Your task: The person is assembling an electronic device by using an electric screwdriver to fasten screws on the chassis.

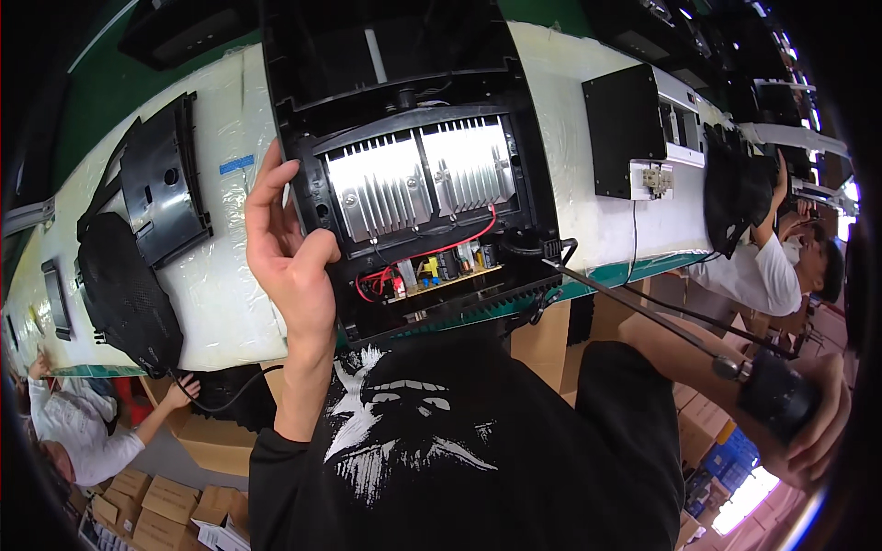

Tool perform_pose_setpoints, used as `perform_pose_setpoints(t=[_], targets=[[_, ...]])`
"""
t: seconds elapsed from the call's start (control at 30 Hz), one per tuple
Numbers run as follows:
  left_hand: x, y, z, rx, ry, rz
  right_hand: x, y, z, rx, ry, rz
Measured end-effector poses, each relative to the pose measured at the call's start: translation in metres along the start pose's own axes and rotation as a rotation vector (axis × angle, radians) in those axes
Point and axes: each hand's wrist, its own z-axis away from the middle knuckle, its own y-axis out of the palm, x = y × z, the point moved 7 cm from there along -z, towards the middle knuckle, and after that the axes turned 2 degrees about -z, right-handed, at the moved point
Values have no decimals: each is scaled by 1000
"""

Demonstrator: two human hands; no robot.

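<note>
The left hand (299, 266) pinches the open black box (537, 174), upper middle, by its left edge, likely to hold it steady, while the right hand (827, 427), lower right, grips a long tool (776, 395).

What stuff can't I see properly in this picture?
All in the head view:
Far end of the black housing: cut off by the upper edge.
Table under it: hidden by the housing.
Palm of the right hand: hidden by the black tool.
Parts on the circuit board: too small to identify.
</note>
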Motion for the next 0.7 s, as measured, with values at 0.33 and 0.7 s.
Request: perform_pose_setpoints(t=[0.33, 0.7], targets=[[-2, -1, -1, 31, 66, -15, -63, 34, 30, -111, 0, 150], [2, -4, -1, 25, 48, -16, -103, 55, 34, -161, -142, 280]])
